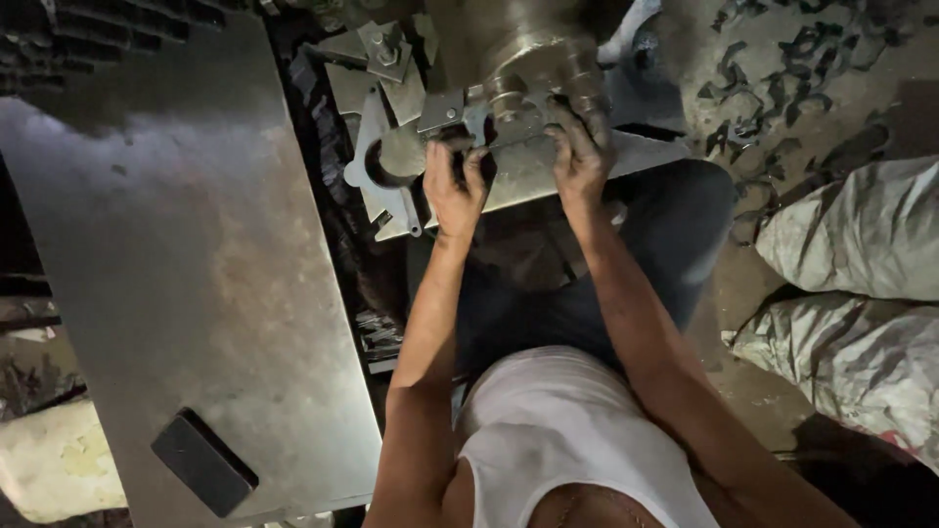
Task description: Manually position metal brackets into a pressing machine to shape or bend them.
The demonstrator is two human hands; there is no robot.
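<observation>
Flat grey sheet-metal plate (pixel 548 171) lies under the steel press head (pixel 533 59) above my knees: stiff, fairly heavy I'd judge, sharp-edged and probably oily, so best held at the near edge, clear of the die. Dull, smudged, cut-outs on its left. Left hand (pixel 455 186) and right hand (pixel 579 147), apart, both clamp that edge.

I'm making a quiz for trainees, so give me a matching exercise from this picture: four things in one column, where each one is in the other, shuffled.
1. left hand
2. dark flat block
3. grey sacks
4. right hand

A. on the metal sheet, near corner
B. on the floor at the right
C. gripping the notched plate
D. against the round machine part

Pairs: 1-C, 2-A, 3-B, 4-D
</observation>
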